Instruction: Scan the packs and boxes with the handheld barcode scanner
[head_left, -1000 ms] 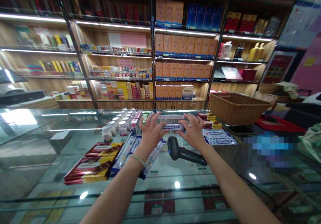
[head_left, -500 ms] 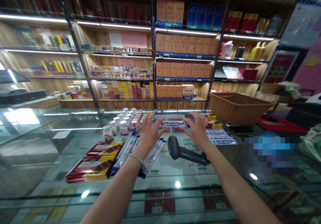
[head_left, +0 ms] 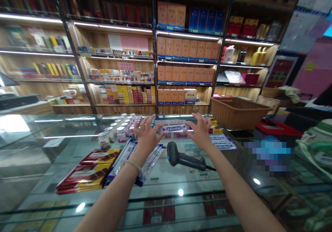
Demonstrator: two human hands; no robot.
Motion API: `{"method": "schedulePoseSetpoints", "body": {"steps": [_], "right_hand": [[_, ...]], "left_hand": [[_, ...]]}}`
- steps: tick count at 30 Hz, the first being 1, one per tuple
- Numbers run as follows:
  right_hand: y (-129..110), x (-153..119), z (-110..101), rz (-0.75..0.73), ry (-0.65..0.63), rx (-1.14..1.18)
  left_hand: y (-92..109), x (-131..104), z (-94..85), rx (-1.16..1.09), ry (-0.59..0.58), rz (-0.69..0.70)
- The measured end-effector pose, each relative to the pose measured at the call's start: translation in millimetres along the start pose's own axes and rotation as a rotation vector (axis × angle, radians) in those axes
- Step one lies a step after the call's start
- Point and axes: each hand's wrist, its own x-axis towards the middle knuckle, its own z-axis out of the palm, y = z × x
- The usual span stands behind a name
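Between my two hands a long, narrow blue-and-white candy packet [head_left: 174, 128] stretches level above the glass counter. My left hand [head_left: 145, 140] pinches its left end with thumb and index finger, the other fingers raised. On the opposite end my right hand [head_left: 201, 135] has a similar pinch. Below them lies a dark handheld barcode scanner [head_left: 190, 161], its head pointing left. Under and beside my left wrist are long blue-and-white packets [head_left: 153, 157]. Left of those, red-and-yellow chocolate bars [head_left: 89, 173] lie in overlapping piles.
Small white-capped jars [head_left: 121, 133] stand in rows behind my left hand. More blue-and-white packets [head_left: 224, 142] lie beyond my right wrist. A brown wicker basket [head_left: 233, 116] sits at the back right, near a blurred-out blue item [head_left: 272, 152]. Shelves of orange boxes [head_left: 185, 48] line the wall.
The whole view has shifted slightly, so the counter and shelves appear a little further left. Both hands still hold the candy packet in nearly the same pose.
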Motion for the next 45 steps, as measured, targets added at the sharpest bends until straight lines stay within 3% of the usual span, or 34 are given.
{"method": "schedulePoseSetpoints", "body": {"steps": [7, 14, 24, 32, 38, 45], "right_hand": [[27.8, 24.6, -43.4, -0.026, -0.089, 0.003], [68.6, 18.3, -70.2, 0.051, -0.076, -0.014], [130.7, -18.4, -97.3, 0.122, -0.079, -0.106], [163.8, -55.6, -102.3, 0.136, -0.135, -0.166], [174.3, -87.3, -97.0, 0.112, -0.188, -0.196], [178.0, -113.8, -87.7, 0.093, -0.213, -0.241]], "left_hand": [[24.6, 24.6, -11.2, -0.07, -0.027, 0.03], [68.7, 46.1, -23.3, -0.13, -0.05, 0.076], [144.4, 57.8, -0.3, -0.225, -0.118, 0.112], [187.4, 47.2, 26.4, -0.234, -0.22, 0.121], [205.0, 30.7, 42.4, -0.189, -0.272, 0.228], [221.2, 19.6, 47.5, -0.138, -0.345, 0.271]]}}
